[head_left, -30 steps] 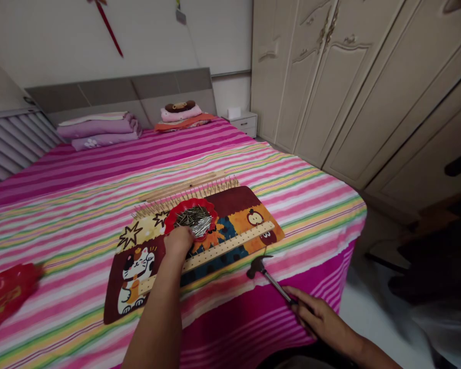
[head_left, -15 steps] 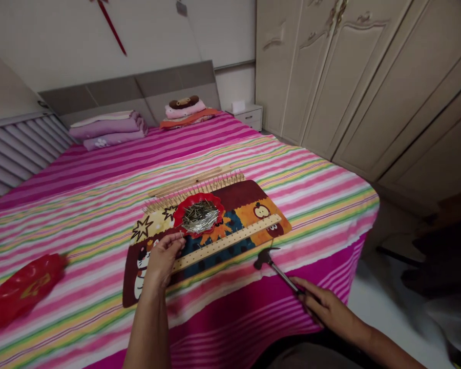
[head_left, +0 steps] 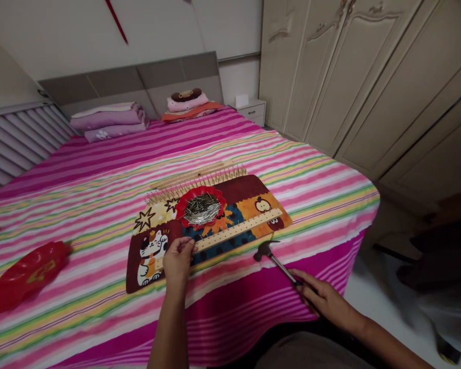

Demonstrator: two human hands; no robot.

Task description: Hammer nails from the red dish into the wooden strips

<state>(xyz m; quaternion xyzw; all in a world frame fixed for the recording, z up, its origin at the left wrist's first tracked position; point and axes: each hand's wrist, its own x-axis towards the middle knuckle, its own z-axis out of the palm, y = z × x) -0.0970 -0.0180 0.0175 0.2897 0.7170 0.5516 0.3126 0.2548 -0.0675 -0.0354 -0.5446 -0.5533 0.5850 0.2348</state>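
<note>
My left hand [head_left: 179, 255] is at the left part of a light wooden strip [head_left: 238, 229] dotted with rows of holes, its fingertips pinched on a nail that barely shows. In my right hand [head_left: 318, 296] is a claw hammer [head_left: 278, 264], gripped by its dark handle. The hammer's head rests low over the bed's front, just below the strip. Beyond the strip sits a red scalloped dish [head_left: 180, 207] heaped with nails [head_left: 203, 207]. Under both lies a patterned mat [head_left: 238, 189] with a cartoon cat.
Behind the dish, another wooden strip [head_left: 200, 183] bristles with upright nails, beside plain wooden pieces [head_left: 194, 173]. A red plastic tray [head_left: 26, 277] lies on the striped bedspread [head_left: 100, 205] at left. Folded bedding [head_left: 109, 123] is by the headboard [head_left: 176, 79]; a wardrobe [head_left: 330, 77] stands right.
My left hand has moved from beside the dish to the right and down onto the wooden strip. The right hand keeps the hammer almost in place. The view has shifted slightly.
</note>
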